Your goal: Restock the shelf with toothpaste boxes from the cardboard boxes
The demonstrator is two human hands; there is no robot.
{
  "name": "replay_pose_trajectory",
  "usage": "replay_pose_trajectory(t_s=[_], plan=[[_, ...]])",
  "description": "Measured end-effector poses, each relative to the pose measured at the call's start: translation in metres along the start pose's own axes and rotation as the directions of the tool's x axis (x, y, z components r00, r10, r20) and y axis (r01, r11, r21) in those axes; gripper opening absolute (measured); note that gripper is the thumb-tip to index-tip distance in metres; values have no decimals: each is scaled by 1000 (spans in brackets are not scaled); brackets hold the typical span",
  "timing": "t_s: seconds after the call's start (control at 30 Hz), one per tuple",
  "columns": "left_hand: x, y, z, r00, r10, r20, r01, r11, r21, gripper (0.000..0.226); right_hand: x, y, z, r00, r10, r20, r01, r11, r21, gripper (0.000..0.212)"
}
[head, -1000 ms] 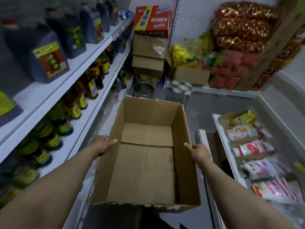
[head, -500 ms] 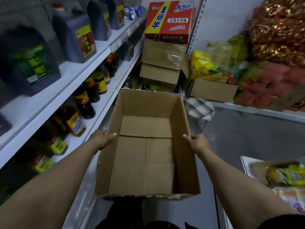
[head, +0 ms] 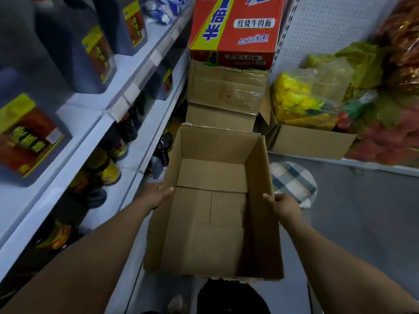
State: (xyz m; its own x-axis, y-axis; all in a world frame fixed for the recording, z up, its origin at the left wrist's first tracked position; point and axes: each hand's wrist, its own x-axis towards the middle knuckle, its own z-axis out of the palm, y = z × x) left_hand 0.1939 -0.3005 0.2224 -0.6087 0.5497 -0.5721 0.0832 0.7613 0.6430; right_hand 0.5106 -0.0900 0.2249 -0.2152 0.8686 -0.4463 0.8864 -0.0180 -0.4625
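Note:
An open brown cardboard box (head: 210, 232) with nothing inside hangs in front of me above the floor. My left hand (head: 158, 194) grips its left wall and my right hand (head: 284, 206) grips its right wall, thumbs over the rim. No toothpaste boxes show anywhere in view. White shelves (head: 90, 137) run along my left side.
Dark jugs (head: 74, 55) and bottles (head: 106, 168) fill the left shelves. Straight ahead a red noodle carton (head: 235, 30) tops stacked brown cartons (head: 226, 91). A checked round stool (head: 292, 184) stands on the grey floor beside another carton (head: 310, 141) and bagged goods (head: 310, 96).
I have walked forward down the aisle with the box held in both hands. The stacked cartons and stool are closer, and the display on the right has dropped out of view.

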Motion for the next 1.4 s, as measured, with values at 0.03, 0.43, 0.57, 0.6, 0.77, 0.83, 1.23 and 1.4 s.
replay_pose_trajectory(t_s=[0.03, 0.43, 0.57, 0.6, 0.77, 0.83, 1.23, 1.4], plan=[[20, 7, 4, 1000, -20, 11, 21, 1000, -23, 68, 22, -7, -2, 1000, 2, 14, -2, 1000, -12, 47], [178, 57, 31, 974, -198, 110, 221, 937, -270, 46, 232, -69, -10, 987, 20, 159, 1, 992, -129, 46], [215, 62, 32, 967, -236, 94, 250, 948, -195, 55, 262, -74, 4, 979, 57, 195, -34, 992, -118, 36], [223, 64, 31, 965, -242, 101, 257, 950, -179, 60, 266, -74, 8, 978, 69, 195, -46, 991, -122, 34], [265, 77, 26, 955, -273, 117, 284, 955, -90, 69, 282, -77, 26, 978, 137, 157, -127, 989, -71, 39], [276, 87, 22, 955, -274, 115, 280, 959, -40, 73, 286, -80, 29, 977, 155, 144, -146, 987, -68, 40], [348, 99, 14, 975, -203, 92, 194, 976, 94, 67, 328, -98, 56, 973, 226, 41, -225, 974, -21, 40], [369, 96, 20, 971, -225, 85, 213, 969, 128, 60, 343, -101, 68, 971, 234, 45, -233, 972, -27, 41]])
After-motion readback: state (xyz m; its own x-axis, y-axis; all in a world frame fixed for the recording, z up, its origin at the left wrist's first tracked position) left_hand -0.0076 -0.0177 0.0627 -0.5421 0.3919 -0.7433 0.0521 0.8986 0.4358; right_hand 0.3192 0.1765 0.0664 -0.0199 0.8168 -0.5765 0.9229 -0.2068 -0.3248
